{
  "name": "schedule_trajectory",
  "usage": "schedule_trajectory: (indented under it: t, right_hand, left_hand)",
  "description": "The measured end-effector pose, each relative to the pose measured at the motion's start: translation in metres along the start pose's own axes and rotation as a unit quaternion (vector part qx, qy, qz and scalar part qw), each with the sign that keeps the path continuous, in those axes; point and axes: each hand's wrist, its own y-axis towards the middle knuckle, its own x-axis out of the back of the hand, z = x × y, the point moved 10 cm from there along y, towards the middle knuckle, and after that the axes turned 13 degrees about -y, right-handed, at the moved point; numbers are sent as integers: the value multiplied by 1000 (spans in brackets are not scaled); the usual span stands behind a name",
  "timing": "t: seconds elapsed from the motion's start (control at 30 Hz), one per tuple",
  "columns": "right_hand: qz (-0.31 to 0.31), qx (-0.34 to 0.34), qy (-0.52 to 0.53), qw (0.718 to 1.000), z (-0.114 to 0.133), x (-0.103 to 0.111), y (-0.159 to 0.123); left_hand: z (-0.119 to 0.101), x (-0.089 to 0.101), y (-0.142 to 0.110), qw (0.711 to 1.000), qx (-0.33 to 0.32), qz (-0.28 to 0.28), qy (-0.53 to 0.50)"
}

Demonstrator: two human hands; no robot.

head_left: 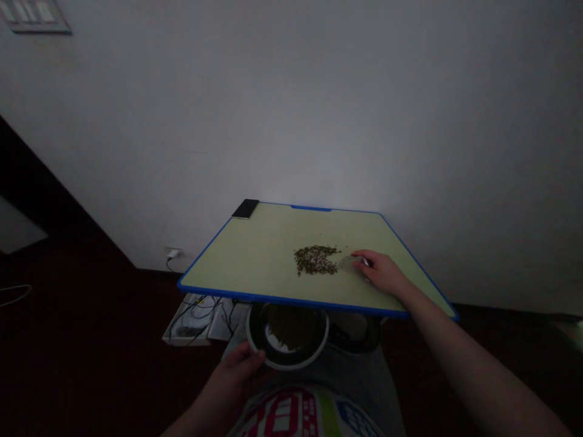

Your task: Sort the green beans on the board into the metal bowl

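My right hand point(385, 273) curls its fingers over a clear scraper point(350, 263) beside the seed heap point(315, 260) on the blue-edged board point(237, 255). My left hand point(228, 382) grips the rim of the bowl point(273, 359) below, some greenish stuff point(291, 326) already inside, heap left on board

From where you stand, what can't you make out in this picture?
Head view:
- Bowl: its far side is hidden by the blue-edged board, and its contents are too dim to name.
- Clear piece: partly covered by the right hand, so its shape is unclear.
- Pile of small dark bits: too small to identify.
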Motion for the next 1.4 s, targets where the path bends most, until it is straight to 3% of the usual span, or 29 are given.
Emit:
schedule_trajectory:
  t: [0.33,0.8,1.4]
  right_hand:
    - [19,20,11,1000,-2,-3,-7]
    - [7,-5,-18,1000,7,0,-2]
    - [38,31,4,999,11,-8,-5]
  left_hand:
    - [-1,2,0,1000,-1,-5,3]
    - [-2,-3,-2,1000,7,11,15]
    - [-1,-4,0,1000,1,12,10]
